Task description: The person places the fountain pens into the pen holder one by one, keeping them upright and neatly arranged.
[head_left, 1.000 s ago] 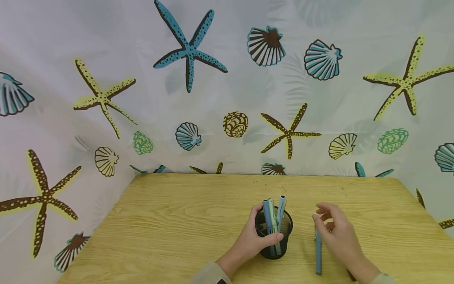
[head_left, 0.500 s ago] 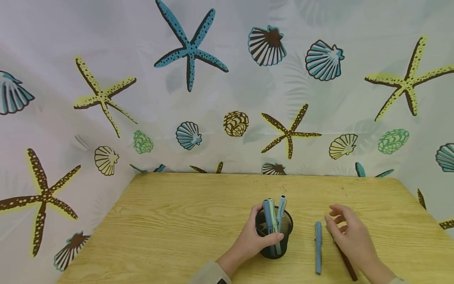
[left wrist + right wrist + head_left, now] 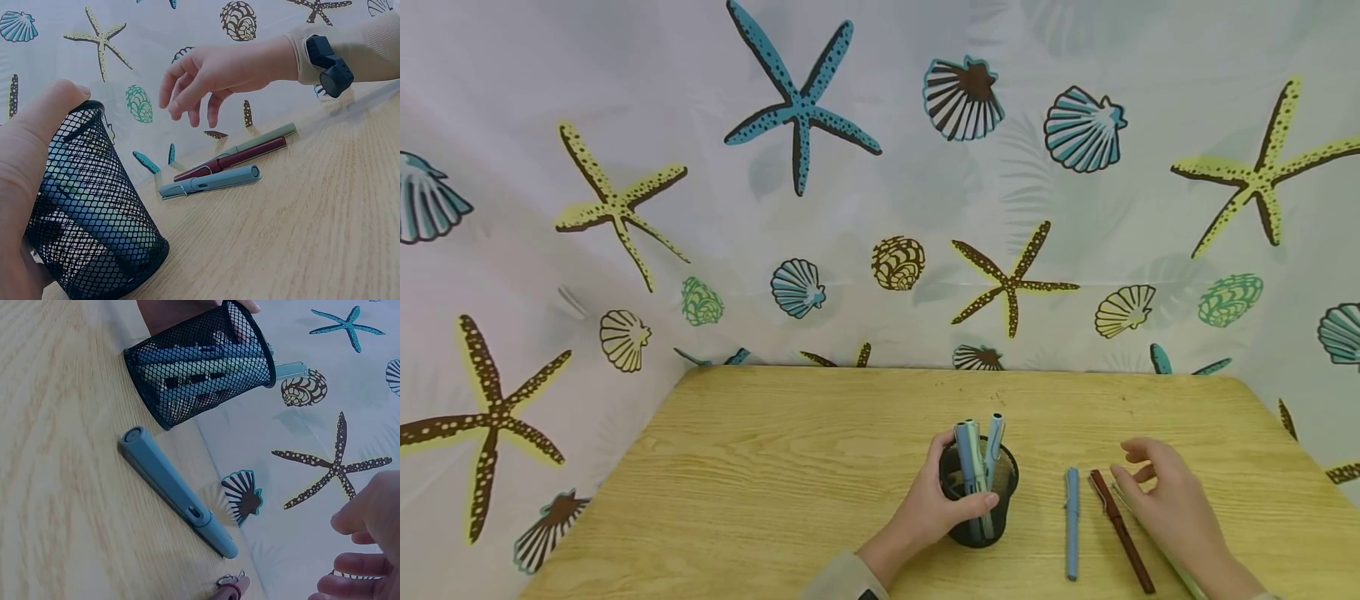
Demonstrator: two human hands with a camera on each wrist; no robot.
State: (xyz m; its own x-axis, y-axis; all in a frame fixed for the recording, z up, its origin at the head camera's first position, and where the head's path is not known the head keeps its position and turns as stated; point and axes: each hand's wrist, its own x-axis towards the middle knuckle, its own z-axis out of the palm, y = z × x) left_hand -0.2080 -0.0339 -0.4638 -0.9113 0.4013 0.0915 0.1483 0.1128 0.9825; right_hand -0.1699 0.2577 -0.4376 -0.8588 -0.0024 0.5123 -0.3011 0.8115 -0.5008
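Observation:
My left hand (image 3: 925, 504) grips a black mesh pen cup (image 3: 100, 212), its thumb across the near side. Several blue and pale green pens (image 3: 973, 458) stand in the cup, caps poking above the rim. To the cup's right, three pens lie side by side on the table: a blue pen (image 3: 1072, 525), a dark red pen (image 3: 1122, 533) and a light green pen (image 3: 269, 135). My right hand (image 3: 1180, 508) hovers over the green pen, hiding part of it in the head view. Its fingers are loosely bent and hold nothing, as the left wrist view shows.
The wood-grain table (image 3: 790, 467) ends at a white curtain (image 3: 850, 333) printed with starfish and shells, which rises behind it and on both sides. A black wrist camera (image 3: 329, 65) sits on the right sleeve.
My right hand has moved right, away from the blue pen and past the red pen, uncovering both and part of the green one. My left hand and the cup stay put.

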